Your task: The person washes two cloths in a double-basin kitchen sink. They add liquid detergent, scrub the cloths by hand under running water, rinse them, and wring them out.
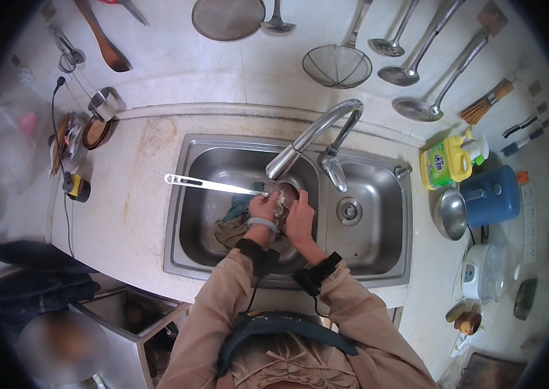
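Both of my hands are in the left sink basin (201, 160), beneath the faucet spout (284, 163). A long-handled metal kitchen utensil (211, 184) lies across the basin, and its slotted handle reaches past the left rim. My left hand (262, 209) is closed around it where the handle meets a round, dark head (288, 192). My right hand (300, 216) grips that head from the right side. Some pale, crumpled material (281, 206) shows between my hands; I cannot tell what it is. Below my left hand lie a teal cloth (241, 204) and a brown cloth (230, 233).
The right basin (376, 194) has a drain (349, 211). Right of the sink stand a yellow detergent bottle (444, 163), a metal bowl (450, 214) and a blue container (493, 197). Ladles (420, 108) and a wire skimmer (337, 66) hang on the wall. Another person's blurred head (63, 347) appears lower left.
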The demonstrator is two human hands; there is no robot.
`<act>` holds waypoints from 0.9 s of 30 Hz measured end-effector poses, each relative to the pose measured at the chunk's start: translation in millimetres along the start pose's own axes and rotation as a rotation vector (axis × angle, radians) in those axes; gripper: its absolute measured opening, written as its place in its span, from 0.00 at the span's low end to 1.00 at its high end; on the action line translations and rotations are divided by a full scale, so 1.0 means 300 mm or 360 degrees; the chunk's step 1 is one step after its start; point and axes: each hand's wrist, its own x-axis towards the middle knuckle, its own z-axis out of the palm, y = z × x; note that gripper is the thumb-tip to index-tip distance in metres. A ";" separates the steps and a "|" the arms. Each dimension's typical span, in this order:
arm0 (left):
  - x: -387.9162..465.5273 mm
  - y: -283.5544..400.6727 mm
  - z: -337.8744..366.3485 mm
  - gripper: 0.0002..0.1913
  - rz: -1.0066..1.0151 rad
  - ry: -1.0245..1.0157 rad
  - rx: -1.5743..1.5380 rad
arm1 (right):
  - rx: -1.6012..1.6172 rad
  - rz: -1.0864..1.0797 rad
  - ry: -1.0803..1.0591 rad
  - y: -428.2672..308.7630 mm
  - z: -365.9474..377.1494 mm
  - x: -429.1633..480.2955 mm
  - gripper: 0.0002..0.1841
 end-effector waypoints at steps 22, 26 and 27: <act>-0.119 0.071 0.050 0.10 -0.0587 -0.0572 -0.1064 | -0.0096 0.0493 -0.0112 -0.005 -0.290 -0.077 0.18; -0.007 0.165 -0.017 0.12 -0.0116 -0.0510 -0.0398 | 0.0108 0.0544 -0.0144 0.043 -0.398 -0.087 0.17; 0.039 0.195 -0.062 0.13 -0.0011 -0.0412 -0.0355 | 0.0118 0.0582 -0.0123 0.061 -0.423 -0.086 0.16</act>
